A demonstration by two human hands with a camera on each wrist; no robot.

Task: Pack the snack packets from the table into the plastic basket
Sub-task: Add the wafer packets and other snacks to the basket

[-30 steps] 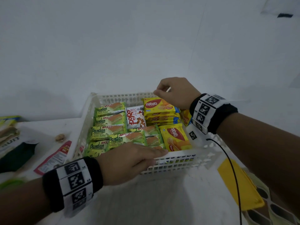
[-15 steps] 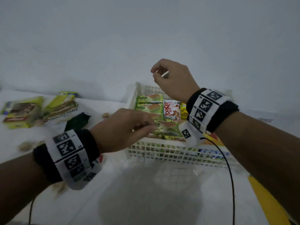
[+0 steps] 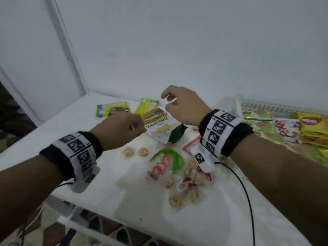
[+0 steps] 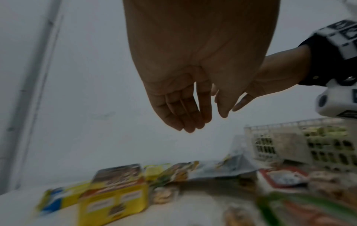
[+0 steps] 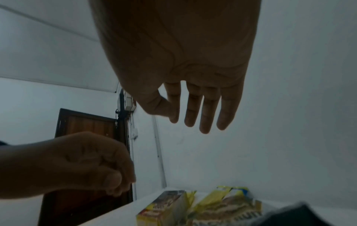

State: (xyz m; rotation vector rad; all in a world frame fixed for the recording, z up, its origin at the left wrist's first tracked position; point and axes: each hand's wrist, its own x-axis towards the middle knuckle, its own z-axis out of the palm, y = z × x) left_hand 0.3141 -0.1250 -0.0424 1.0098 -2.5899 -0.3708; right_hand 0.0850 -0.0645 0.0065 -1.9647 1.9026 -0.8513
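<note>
The white plastic basket (image 3: 262, 103) (image 4: 270, 137) stands at the far right, filled with green Pandan packets (image 3: 260, 118), a Pop packet (image 3: 285, 128) and yellow Nabati packets (image 3: 312, 123). Left of it on the white table lie a yellow box (image 3: 110, 110) (image 4: 114, 198) (image 5: 164, 211), a yellow sachet (image 3: 147, 105), a jackfruit pouch (image 3: 159, 126) (image 5: 228, 209) and a clear green-and-red packet (image 3: 166, 162). My left hand (image 3: 140, 128) (image 4: 193, 122) hovers above the box and pouch, fingers loosely curled, empty. My right hand (image 3: 166, 100) (image 5: 193, 122) hangs above the pouch with fingers relaxed, holding nothing.
Several small wrapped round snacks (image 3: 127, 151) lie scattered on the table's middle. A red-edged packet (image 3: 191, 144) peeks out under my right wrist. A black cable (image 3: 248, 201) trails from that wrist. The table's left edge (image 3: 44, 125) meets a door frame; a wall stands behind.
Both hands have left the basket and moved left over the loose packets. The view has swung left, so the basket now sits at the right edge.
</note>
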